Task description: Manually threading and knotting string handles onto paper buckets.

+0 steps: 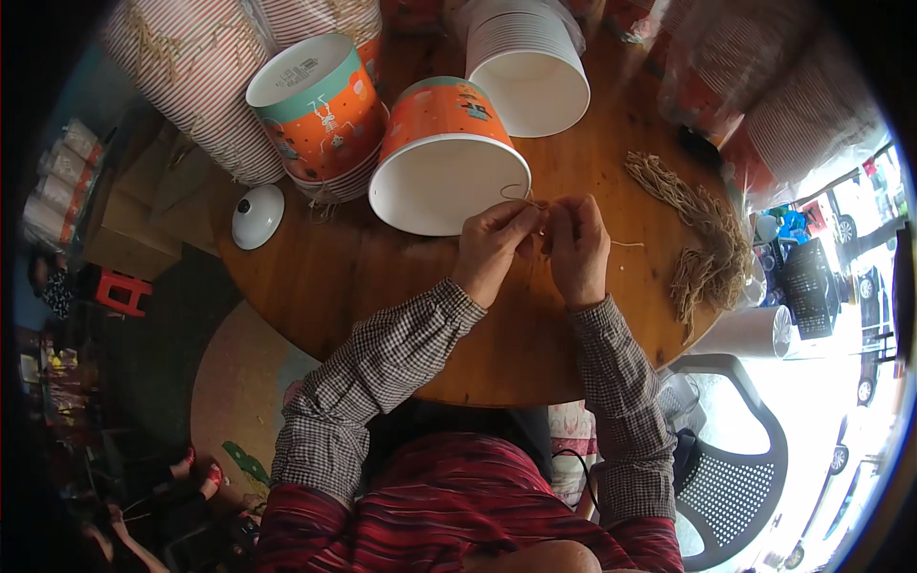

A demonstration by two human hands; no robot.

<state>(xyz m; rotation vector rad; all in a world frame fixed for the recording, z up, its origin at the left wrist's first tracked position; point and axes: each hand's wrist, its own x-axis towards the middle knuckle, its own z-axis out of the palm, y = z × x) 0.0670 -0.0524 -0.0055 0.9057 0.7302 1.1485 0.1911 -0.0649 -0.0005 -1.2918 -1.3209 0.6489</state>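
Both hands are at the right side of an orange paper bucket (441,113) that is tipped over, its white opening toward me. My left hand (492,250) pinches a thin tan cord (515,187), which curls up in a small loop by the bucket's rim. Close beside it, my right hand (577,250) has its fingertips closed on the same cord, and a pale end sticks out past that hand. Whether the cord passes through the bucket's wall is hidden by my fingers. A bundle of loose tan cords (712,253) lies to the right on the table.
Upside-down orange buckets (330,124) stand stacked at the left, near a white lid (258,217) with a dark knob. Nested white buckets (527,91) lie behind. Tall striped stacks (191,86) rise far left. A grey plastic chair (731,477) stands right of the round wooden table (497,363).
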